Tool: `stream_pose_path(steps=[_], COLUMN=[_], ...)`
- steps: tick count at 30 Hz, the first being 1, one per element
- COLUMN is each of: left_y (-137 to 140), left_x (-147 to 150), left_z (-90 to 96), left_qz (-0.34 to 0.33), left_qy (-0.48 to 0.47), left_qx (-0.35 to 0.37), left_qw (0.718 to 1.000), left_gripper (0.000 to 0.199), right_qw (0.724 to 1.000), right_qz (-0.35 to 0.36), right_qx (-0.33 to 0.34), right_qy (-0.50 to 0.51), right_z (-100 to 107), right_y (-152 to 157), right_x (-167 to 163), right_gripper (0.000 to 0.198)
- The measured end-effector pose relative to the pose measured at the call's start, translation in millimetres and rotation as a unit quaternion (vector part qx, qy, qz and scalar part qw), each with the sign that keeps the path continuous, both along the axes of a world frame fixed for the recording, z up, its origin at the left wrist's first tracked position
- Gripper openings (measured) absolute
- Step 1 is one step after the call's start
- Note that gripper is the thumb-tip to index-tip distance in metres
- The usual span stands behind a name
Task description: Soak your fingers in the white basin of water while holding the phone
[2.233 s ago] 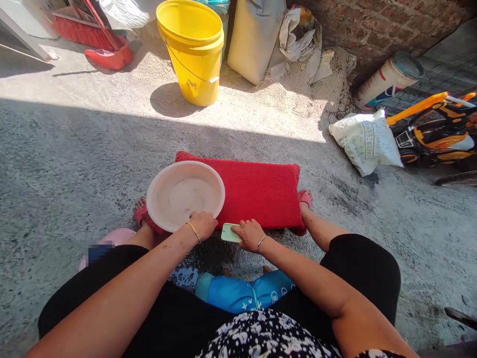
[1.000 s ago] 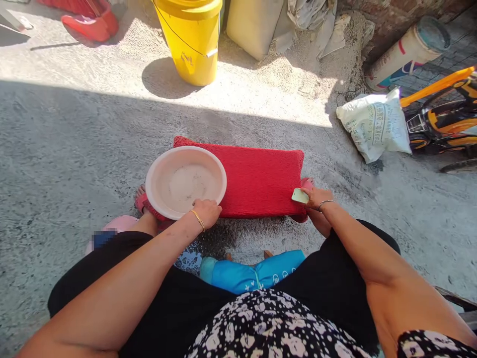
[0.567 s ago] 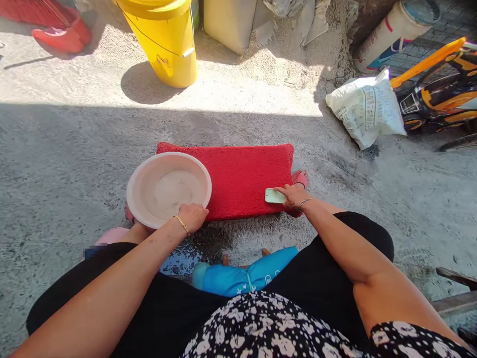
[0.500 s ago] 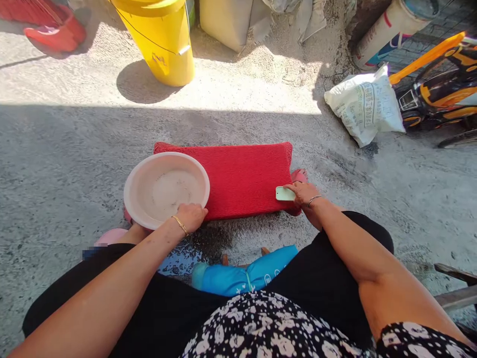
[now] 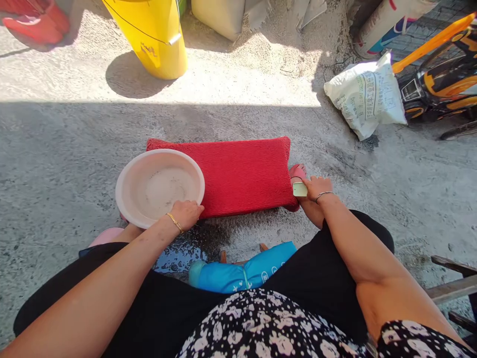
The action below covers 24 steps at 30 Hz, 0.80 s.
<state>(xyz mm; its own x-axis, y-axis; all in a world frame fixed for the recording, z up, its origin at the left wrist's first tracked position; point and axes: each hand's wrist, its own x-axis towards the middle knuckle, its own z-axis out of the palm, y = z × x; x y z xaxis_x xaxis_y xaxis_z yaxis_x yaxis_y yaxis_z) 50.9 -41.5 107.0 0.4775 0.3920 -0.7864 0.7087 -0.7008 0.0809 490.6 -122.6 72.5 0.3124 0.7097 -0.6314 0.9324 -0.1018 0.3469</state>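
A wide, shallow pale pink basin (image 5: 128, 179) stands over the left end of a low bench covered in red cloth (image 5: 242, 174). A little dark grit lies on its bottom. My left hand (image 5: 186, 214) is closed on the basin's near right rim. Just past the bench's right end, my right hand (image 5: 317, 187) grips a small, flat, pale green rectangular thing (image 5: 299, 189) with a dark spot near its left edge. My fingers partly cover it, and I cannot tell its kind. It is held above my foot in a pink shoe (image 5: 298, 171).
A blue wrapped bundle (image 5: 227, 277) lies between my legs, beside wet concrete. Ahead stand a yellow bucket (image 5: 160, 49) and a red plastic object (image 5: 37, 25). To the right are a white printed sack (image 5: 367, 97), an orange-black machine (image 5: 443, 84) and a wooden frame (image 5: 452, 288).
My right hand has moved right with the pale green thing, off the red cloth and past the bench's end. My left hand stays on the basin rim. The whole view has shifted slightly.
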Motion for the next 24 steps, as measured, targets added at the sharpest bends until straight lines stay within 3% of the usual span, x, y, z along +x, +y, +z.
stream_pose_path(steps=[5,8,12,15,19,22,24], left_y=[-1.2,-2.0,-4.3,-5.4,-5.5,-7.8,-11.3], left_x=[-1.7,-2.3,-4.0,-6.8,-12.7,-17.2,-19.3], left_z=[-1.2,0.4,4.8,7.0,6.9,7.0,8.6], left_qz=[0.004,0.003,0.010,0.013,0.020,0.030,0.040], left_qy=[-0.015,-0.016,-0.019,-0.016,-0.022,-0.031,-0.043], left_qx=[0.005,0.005,0.014,0.003,0.005,0.016,0.016], left_qw=[1.000,1.000,1.000,1.000,1.000,0.999,0.998], left_gripper=[0.030,0.031,0.031,0.033,0.036,0.036,0.036], right_qw=[0.997,1.000,0.998,0.996,0.996,0.993,0.995], right_qz=[0.051,0.002,-0.044,-0.024,-0.052,-0.100,-0.065], right_qx=[-0.019,-0.029,0.035,0.083,0.061,0.055,0.072], right_qy=[0.056,0.011,-0.019,0.017,0.038,-0.018,-0.033], right_z=[-3.5,0.8,9.8,-1.4,-24.8,-25.6,-18.7], right_y=[-1.0,0.4,10.6,22.0,27.8,25.8,27.6], right_x=[-14.2,-12.3,-3.5,-11.1,-9.3,7.2,7.1], right_gripper=[0.054,0.050,0.053,0.060,0.072,0.065,0.059])
